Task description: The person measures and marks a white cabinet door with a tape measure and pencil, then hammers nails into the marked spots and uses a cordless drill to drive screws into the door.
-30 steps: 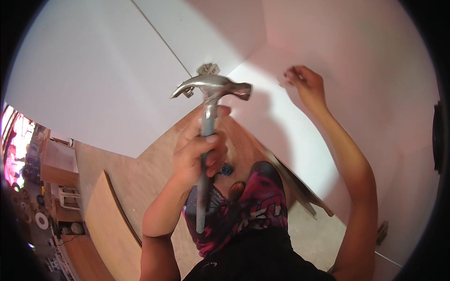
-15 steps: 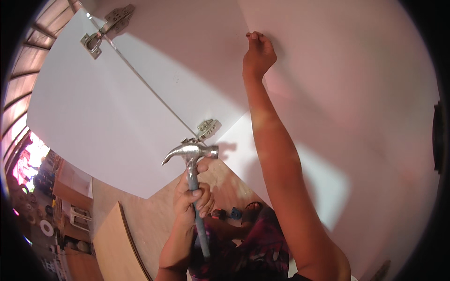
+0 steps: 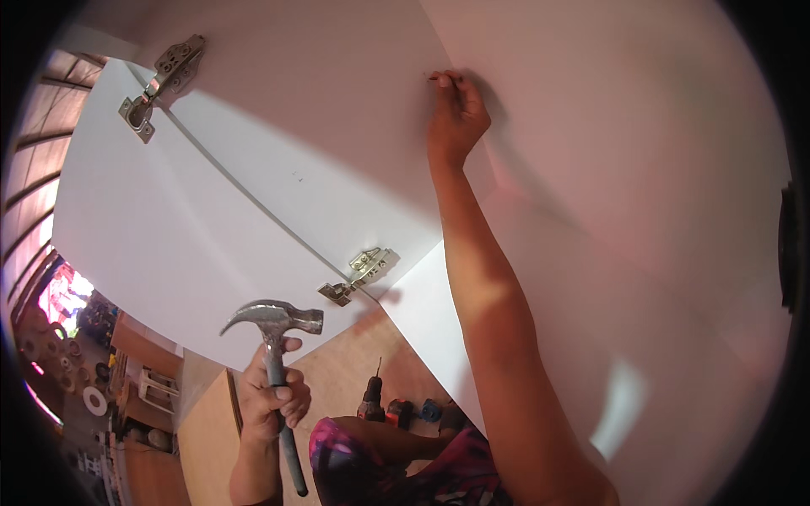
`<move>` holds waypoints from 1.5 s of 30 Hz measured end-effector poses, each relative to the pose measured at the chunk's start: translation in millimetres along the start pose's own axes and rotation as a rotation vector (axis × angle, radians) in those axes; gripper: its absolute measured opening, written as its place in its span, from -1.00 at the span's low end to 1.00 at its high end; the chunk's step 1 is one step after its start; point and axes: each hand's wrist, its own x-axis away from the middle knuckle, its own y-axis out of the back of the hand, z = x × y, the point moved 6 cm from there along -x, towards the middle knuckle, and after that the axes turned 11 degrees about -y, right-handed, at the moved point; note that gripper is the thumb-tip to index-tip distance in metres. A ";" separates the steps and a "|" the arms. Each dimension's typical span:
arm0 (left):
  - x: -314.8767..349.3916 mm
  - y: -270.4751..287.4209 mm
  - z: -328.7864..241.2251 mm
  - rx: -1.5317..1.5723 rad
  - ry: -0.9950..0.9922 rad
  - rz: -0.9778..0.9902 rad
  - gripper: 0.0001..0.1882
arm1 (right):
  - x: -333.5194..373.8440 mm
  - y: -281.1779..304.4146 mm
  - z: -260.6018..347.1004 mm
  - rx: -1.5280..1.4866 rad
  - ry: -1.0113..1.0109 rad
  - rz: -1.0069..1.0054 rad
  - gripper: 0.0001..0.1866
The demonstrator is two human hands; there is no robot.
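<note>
A claw hammer (image 3: 272, 319) with a steel head and dark handle is upright in my left hand (image 3: 274, 396), its fingers wrapped round the grip. Farther up and to the right, my right hand (image 3: 458, 118) is closed in a pinch at the white inner panel (image 3: 354, 110), close to a corner. A tiny thin tip shows at its fingertips, too small to name. Two metal hinges, one upper (image 3: 169, 72) and one lower (image 3: 364, 268), join this panel to an open white door (image 3: 177, 228). The hammer head is in front of the door's lower edge.
A cordless drill (image 3: 371, 401) stands on the floor beside my knee (image 3: 337, 447), bit pointing up. Another white panel (image 3: 624, 211) rises close on the right. At lower left are a wooden board (image 3: 207, 447), a white stool (image 3: 158, 390) and several cluttered items.
My left hand has moved down and left with the hammer, away from the lower hinge. My right hand has shifted slightly down and left, still pinching. The drill has come into view.
</note>
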 end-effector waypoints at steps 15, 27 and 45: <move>-49.5 -64.3 -55.8 -0.388 -0.133 0.178 -0.32 | 0.0 4.5 6.0 0.117 -0.006 0.008 -0.91; -106.2 -139.3 -87.6 -0.742 -0.279 0.318 -0.33 | 0.6 7.3 5.7 0.122 0.072 -0.009 -0.93; -229.9 -234.0 -77.9 -1.725 -0.928 0.725 -0.60 | -2.1 8.4 -2.6 0.123 0.206 -0.051 -0.96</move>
